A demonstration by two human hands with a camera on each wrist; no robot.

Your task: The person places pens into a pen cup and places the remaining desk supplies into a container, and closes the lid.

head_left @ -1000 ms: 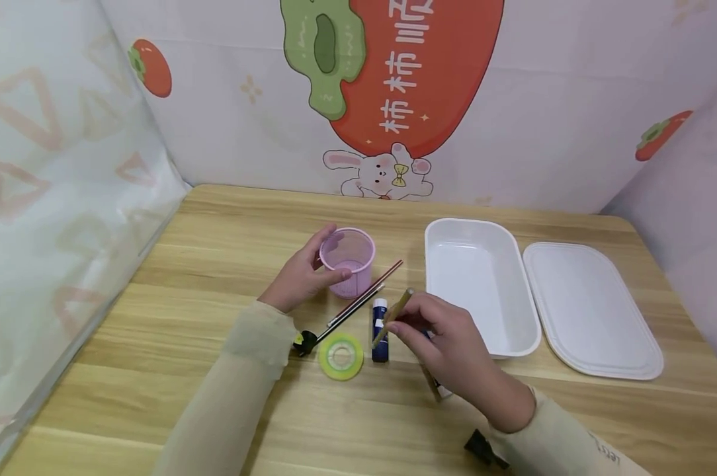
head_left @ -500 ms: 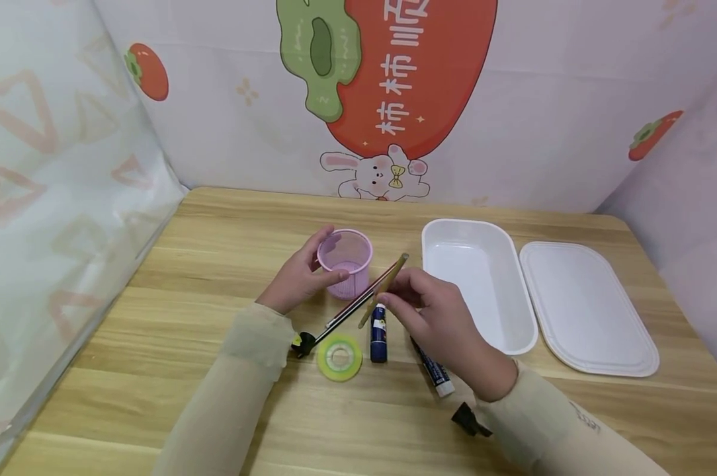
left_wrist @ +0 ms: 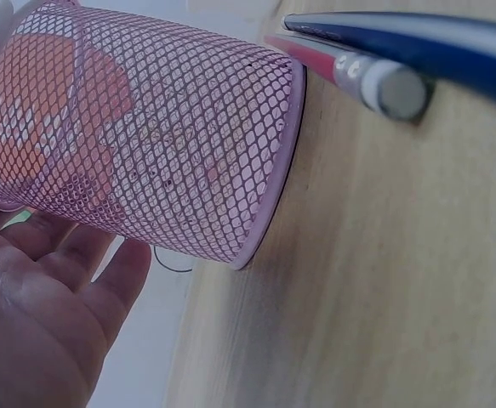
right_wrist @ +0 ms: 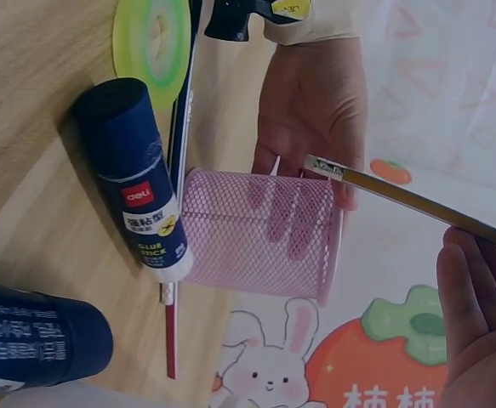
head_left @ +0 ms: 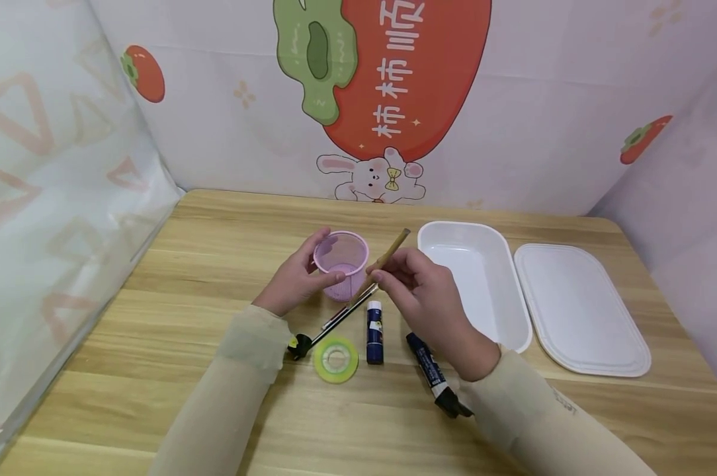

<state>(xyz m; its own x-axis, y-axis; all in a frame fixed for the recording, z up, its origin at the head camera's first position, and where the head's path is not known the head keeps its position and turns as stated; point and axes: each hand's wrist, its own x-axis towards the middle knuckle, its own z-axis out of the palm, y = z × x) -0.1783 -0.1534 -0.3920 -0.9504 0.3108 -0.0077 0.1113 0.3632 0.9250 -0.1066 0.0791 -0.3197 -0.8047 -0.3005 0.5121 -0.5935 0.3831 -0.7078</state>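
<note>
In the head view my left hand (head_left: 293, 277) holds a pink mesh pen holder (head_left: 342, 264) upright, fingers and thumb around its side. The left wrist view shows the holder's mesh wall (left_wrist: 171, 136) beside several fingers. Between thumb and fingers, my right hand (head_left: 426, 297) pinches a yellow-brown pencil (head_left: 389, 254). The pencil slants beside the pen holder's rim. In the right wrist view its silvery end (right_wrist: 324, 167) points toward the holder. On the table by the holder lie a red pencil with a white eraser (left_wrist: 396, 89) and a dark blue stick (left_wrist: 418, 38).
A glue stick (head_left: 374, 334), a roll of yellow-green tape (head_left: 336, 360) and a dark blue marker-like tube (head_left: 426, 363) lie on the table in front. A white box (head_left: 474, 291) and its white lid (head_left: 581, 307) lie on the right.
My right hand has moved up and left with the pencil, from above the glue stick to the pen holder. The blue tube is uncovered more. My left hand keeps its grip.
</note>
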